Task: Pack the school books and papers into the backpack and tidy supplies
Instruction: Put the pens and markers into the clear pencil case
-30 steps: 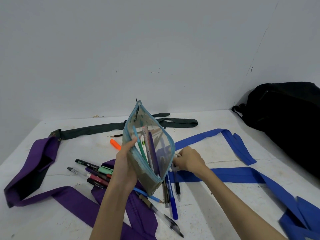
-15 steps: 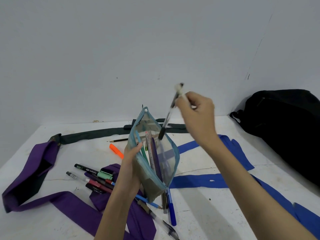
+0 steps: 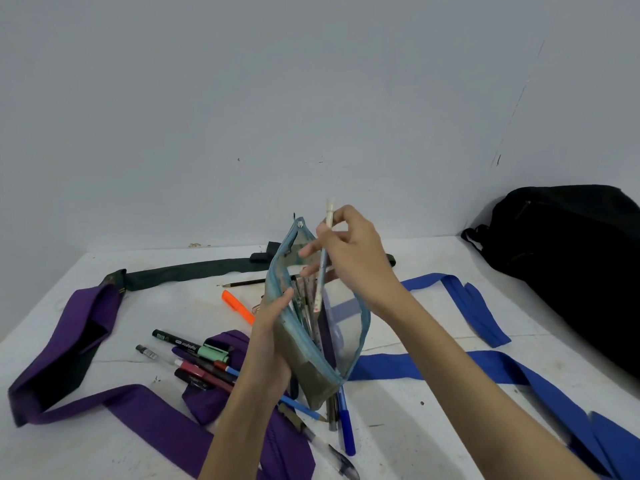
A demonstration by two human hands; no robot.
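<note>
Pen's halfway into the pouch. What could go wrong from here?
1. The left hand grips the clear blue-trimmed zip pouch by one edge only; it could sag or twist as the right hand pushes the slim pale blue pen in.
2. Its tip may snag on the pens already inside.
3. The loose pens under the pouch, like the blue marker, might get knocked and roll.

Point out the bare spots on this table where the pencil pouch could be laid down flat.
Bare table shows left of the orange highlighter, between the dark strap and the purple strap. Another patch lies inside the blue strap loop, right of the pouch. It is crowded below the left hand, where pens pile up.
</note>
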